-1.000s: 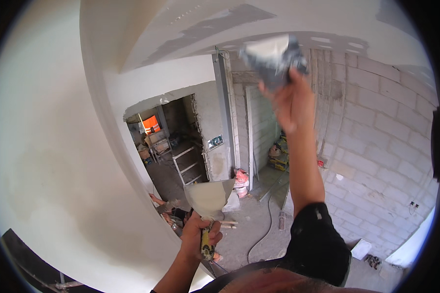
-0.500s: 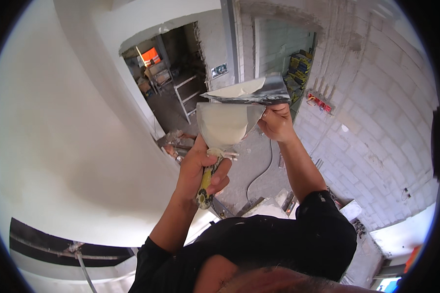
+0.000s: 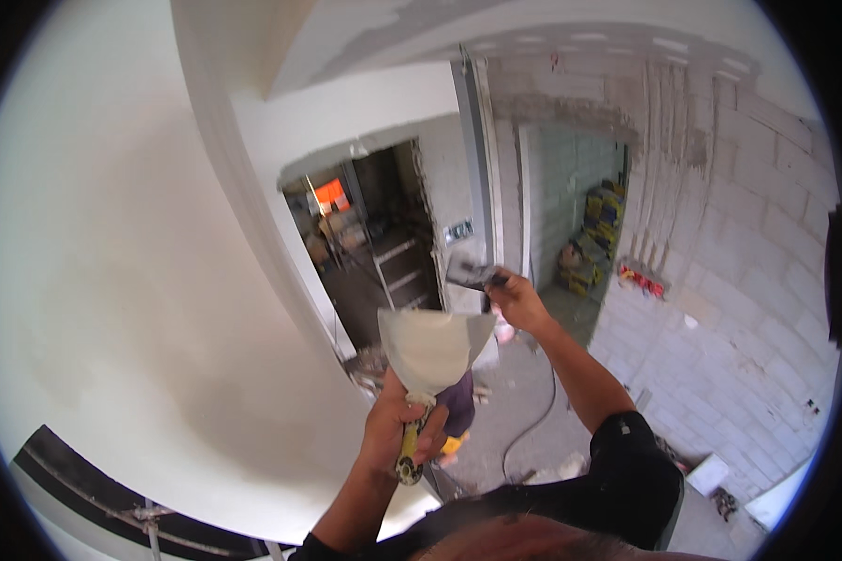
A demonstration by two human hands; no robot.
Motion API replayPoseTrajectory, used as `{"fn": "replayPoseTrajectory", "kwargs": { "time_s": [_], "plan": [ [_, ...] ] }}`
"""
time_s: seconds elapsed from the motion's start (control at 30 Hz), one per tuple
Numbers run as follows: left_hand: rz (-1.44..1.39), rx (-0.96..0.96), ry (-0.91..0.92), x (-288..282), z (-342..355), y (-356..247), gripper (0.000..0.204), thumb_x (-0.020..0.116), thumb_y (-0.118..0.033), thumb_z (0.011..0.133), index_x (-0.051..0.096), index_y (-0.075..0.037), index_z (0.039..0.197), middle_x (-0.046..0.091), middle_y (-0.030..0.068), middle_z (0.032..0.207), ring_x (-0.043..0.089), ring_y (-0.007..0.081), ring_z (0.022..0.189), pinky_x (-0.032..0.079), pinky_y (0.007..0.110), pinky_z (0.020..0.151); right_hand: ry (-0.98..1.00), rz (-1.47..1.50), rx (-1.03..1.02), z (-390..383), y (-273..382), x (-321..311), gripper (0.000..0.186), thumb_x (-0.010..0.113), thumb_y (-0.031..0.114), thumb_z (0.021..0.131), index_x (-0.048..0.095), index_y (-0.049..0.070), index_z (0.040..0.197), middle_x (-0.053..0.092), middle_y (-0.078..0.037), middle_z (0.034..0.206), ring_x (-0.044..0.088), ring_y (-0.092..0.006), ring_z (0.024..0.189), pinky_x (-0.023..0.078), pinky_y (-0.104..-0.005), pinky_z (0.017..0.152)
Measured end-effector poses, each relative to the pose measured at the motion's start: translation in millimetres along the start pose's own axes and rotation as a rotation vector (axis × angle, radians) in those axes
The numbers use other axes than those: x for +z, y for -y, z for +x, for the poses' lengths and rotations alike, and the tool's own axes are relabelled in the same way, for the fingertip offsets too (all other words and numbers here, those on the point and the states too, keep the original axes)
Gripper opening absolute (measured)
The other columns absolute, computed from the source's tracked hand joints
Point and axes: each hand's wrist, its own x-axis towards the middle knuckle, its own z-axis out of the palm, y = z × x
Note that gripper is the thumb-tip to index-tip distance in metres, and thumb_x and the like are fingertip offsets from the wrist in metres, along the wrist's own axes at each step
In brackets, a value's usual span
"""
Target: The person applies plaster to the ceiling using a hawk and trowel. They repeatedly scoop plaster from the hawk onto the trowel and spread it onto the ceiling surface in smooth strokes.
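My left hand [image 3: 398, 425] is wrapped round the yellow and black handle of a wide putty knife [image 3: 428, 351], its blade pointing away from me. A layer of cream-coloured putty covers much of that blade. Farther out and to the right, my right hand [image 3: 517, 301] grips a flat steel finishing blade [image 3: 470, 273] by its dark edge. This blade is blurred and seen at a slant, so I cannot tell how much putty is on it. The two tools are apart. A large smooth, pale plastered wall [image 3: 159, 280] curves along my left.
Ahead is a doorway with a metal ladder [image 3: 393, 276] in it. Yellow and dark sacks [image 3: 594, 238] are stacked past a second opening. A block wall [image 3: 720, 234] stands right. A hose [image 3: 533, 425] lies on the floor. A purple-clothed shape [image 3: 458, 402] shows below my left hand.
The finishing blade in my right hand has moved away from the putty knife. My view has tilted upward, and the purple shape has come into sight below my left hand.
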Motion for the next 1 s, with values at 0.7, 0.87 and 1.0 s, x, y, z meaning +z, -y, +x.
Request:
{"fn": "replayPoseTrajectory", "kwargs": {
  "time_s": [0.7, 0.87, 1.0],
  "plan": [
    [-0.007, -0.118, -0.537, -85, -15, 53, 0.055, 0.05, -0.005, 0.086, 0.038, -0.015, 0.14, 0.054, 0.0051, 0.12, 0.044, 0.013, 0.061, 0.039, 0.025, 0.049, -0.325, 1.33, -0.329, 415, 191, 0, 0.033, 0.044, 0.007, 0.096, 0.042, -0.008, 0.126, 0.06, -0.021, 0.112, 0.068, -0.0319, 0.093, 0.063, -0.0462, 0.078],
    [-0.009, -0.085, -0.545, -87, -14, 53, 0.056, 0.05, -0.005, 0.086, 0.038, -0.015, 0.14, 0.054, 0.0051, 0.12, 0.043, 0.0129, 0.061, 0.039, 0.025, 0.051, -0.298, 1.383, -0.361, 430, 203, -1, 0.035, 0.041, 0.007, 0.098, 0.04, -0.009, 0.129, 0.054, -0.024, 0.122, 0.065, -0.0356, 0.101, 0.061, -0.0513, 0.087],
    [-0.055, -0.085, -0.53, -83, -11, 54, 0.056, 0.05, -0.005, 0.085, 0.038, -0.015, 0.14, 0.054, 0.0056, 0.119, 0.042, 0.0128, 0.061, 0.039, 0.025, 0.051, -0.274, 1.349, -0.351, 429, 209, -7, 0.037, 0.042, 0.013, 0.1, 0.039, -0.006, 0.132, 0.052, -0.022, 0.127, 0.064, -0.0372, 0.105, 0.058, -0.0512, 0.089]
  ]
}}
